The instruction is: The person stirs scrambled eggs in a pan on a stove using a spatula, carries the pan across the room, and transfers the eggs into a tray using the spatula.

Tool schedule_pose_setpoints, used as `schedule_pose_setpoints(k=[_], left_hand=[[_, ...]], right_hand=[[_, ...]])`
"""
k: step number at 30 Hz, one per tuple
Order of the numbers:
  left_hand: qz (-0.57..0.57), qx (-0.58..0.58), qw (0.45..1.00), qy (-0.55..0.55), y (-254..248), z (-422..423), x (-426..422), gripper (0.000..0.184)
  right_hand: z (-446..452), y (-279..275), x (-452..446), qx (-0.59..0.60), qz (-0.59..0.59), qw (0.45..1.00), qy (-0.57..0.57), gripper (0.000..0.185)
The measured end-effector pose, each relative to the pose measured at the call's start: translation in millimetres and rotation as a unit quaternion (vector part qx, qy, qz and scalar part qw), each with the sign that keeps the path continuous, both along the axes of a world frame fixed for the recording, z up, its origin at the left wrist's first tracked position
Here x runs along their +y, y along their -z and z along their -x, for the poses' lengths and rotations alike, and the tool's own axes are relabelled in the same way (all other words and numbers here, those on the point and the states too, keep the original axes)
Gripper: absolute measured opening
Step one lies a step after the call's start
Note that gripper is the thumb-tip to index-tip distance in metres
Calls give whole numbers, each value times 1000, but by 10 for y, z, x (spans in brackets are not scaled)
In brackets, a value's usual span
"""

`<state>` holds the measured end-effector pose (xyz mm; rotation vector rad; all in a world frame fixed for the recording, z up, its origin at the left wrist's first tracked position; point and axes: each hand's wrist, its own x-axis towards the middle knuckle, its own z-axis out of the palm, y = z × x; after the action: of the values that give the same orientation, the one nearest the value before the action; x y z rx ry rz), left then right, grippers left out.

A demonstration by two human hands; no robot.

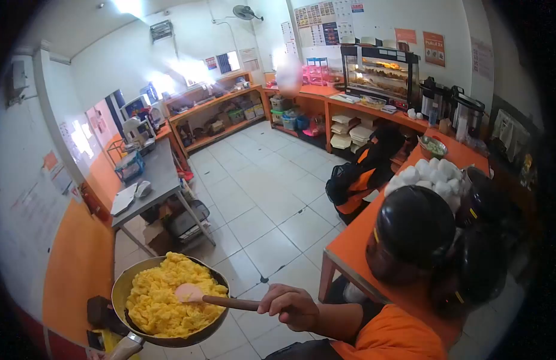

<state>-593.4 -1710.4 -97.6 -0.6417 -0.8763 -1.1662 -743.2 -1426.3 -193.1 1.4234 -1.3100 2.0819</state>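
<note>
A frying pan [213, 327] full of yellow scrambled eggs [164, 300] is held up at the lower left. Its handle runs down to the bottom edge, where only a sliver of my left hand [98, 355] shows, apparently closed around it. My right hand [290, 306] is closed on the wooden handle of a spatula [233, 302]. The spatula's pale pinkish head rests in the middle of the eggs.
To the right, an orange counter [353, 246] bears large dark jars [416, 228], a pile of white eggs [431, 174] and a bowl of chopped greens [432, 146]. A person [365, 174] in black and orange bends beside it. A steel table [155, 174] stands left.
</note>
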Motion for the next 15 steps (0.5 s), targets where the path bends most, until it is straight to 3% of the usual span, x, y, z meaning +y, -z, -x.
schedule_pose_setpoints(k=[8, 11, 15], left_hand=[[54, 2, 995, 78, 70, 2088, -999, 21], [25, 29, 973, 227, 86, 2751, -1091, 21], [34, 25, 962, 270, -10, 3979, -1087, 21]], right_hand=[[1410, -18, -640, 20, -3, 994, 103, 20], [1671, -7, -718, 10, -7, 988, 153, 20], [2514, -104, -856, 13, -23, 979, 200, 20]])
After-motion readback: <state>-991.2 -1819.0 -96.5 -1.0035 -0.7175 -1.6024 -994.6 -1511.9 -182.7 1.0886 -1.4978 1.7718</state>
